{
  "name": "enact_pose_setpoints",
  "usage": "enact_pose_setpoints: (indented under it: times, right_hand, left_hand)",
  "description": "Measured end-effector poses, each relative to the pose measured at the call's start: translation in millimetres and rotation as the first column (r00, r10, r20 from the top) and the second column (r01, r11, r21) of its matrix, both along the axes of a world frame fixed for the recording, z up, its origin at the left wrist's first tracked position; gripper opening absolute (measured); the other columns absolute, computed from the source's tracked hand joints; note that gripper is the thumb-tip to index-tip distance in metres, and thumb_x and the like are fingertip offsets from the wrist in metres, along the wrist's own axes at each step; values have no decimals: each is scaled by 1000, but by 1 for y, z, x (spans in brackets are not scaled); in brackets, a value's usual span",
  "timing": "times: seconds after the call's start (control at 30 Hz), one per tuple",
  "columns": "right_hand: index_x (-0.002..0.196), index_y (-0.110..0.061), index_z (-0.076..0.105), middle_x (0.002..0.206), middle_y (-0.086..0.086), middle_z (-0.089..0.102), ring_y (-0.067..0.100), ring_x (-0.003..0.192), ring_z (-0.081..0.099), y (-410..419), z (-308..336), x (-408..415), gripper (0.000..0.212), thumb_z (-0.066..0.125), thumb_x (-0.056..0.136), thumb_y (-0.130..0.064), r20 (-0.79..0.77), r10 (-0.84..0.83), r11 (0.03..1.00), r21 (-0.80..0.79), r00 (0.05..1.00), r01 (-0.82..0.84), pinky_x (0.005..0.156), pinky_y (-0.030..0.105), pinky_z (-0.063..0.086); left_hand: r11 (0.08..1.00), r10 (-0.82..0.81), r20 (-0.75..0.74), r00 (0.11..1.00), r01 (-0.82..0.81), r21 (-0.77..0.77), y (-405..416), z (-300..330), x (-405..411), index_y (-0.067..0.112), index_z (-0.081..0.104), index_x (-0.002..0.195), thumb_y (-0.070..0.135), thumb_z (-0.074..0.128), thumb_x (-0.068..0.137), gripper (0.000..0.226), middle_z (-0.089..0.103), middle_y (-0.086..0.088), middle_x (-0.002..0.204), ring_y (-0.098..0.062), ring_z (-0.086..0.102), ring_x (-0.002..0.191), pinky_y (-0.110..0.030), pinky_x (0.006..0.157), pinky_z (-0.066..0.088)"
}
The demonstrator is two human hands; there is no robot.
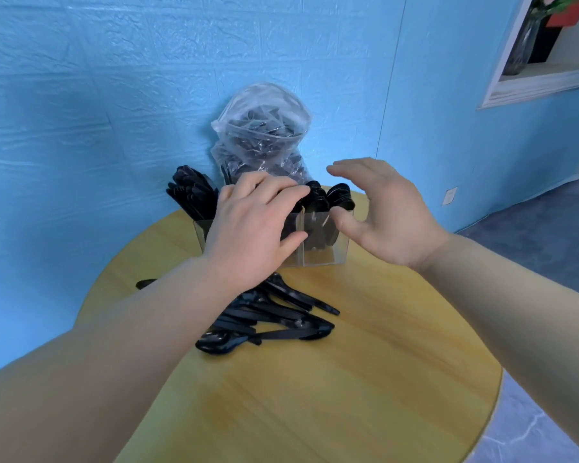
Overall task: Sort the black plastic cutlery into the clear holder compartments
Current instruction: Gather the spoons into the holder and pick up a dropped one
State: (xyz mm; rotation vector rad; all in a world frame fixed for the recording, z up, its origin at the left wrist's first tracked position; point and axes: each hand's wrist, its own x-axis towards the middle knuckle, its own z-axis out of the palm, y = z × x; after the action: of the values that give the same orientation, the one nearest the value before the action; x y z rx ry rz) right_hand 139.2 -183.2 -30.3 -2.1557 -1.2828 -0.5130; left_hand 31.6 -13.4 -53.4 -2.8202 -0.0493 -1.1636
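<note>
The left hand point(251, 225) rests with straight fingers on the clear holder point(318, 242) near the table's point(365, 379) far edge. The right hand point(378, 212) hovers beside it, spread wide and holding nothing. Loose black cutlery point(274, 315) lies piled mid-table.

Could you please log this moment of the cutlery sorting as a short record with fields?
surface: round yellow table
holder: clear holder, black cutlery standing in its compartments
unsorted: loose cutlery pile in front of the holder
bag: clear plastic bag of cutlery behind the holder
left hand: left hand over the holder, fingers on the upright pieces
right hand: right hand open beside the holder, holding nothing
</note>
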Motion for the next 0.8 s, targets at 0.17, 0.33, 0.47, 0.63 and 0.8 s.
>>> enact_pose_setpoints:
  times: [0.17,0.33,0.47,0.63,0.8]
  right_hand:
    - [105,-13,67,91,1,65,20,87,54,-5,-39,-44,32,51,80,-26,44,46,989,139,998,-51,75,24,40]
    - [96,-13,71,82,1,65,23,82,52,3,-76,-87,23,55,82,-22,-36,23,1000,20,999,-22,69,28,46]
    - [102,-14,72,87,1,65,26,87,51,8,-96,-107,25,64,80,-24,-29,-41,997,-65,999,39,72,30,50]
    - [100,-15,74,86,0,66,29,88,52,10,-102,-112,36,56,78,-38,18,-68,979,-190,998,70,72,38,53]
    - [89,-18,74,82,-1,64,27,89,50,9,-106,-113,22,65,77,-35,41,-49,987,-153,998,55,73,32,48]
  left_hand:
    - [995,22,-34,999,-25,-95,1,-26,-48,20,63,121,37,71,77,47,61,4,121,-21,44,112,-42,88,42]
    - [947,134,-144,980,-169,-274,3,-51,-96,20,64,117,35,70,80,39,59,3,113,-20,50,104,-34,84,44]
    - [881,177,-248,952,-266,-392,-1,-66,-125,26,61,118,47,67,79,45,53,8,111,-14,53,102,-27,81,43]
    - [862,228,-297,927,-334,-381,-6,-77,-135,28,58,124,58,62,78,55,52,9,116,-13,47,109,-25,88,37]
    - [864,206,-392,897,-354,-357,-6,-77,-134,33,60,118,59,55,83,43,54,14,116,-8,46,109,-20,81,35]
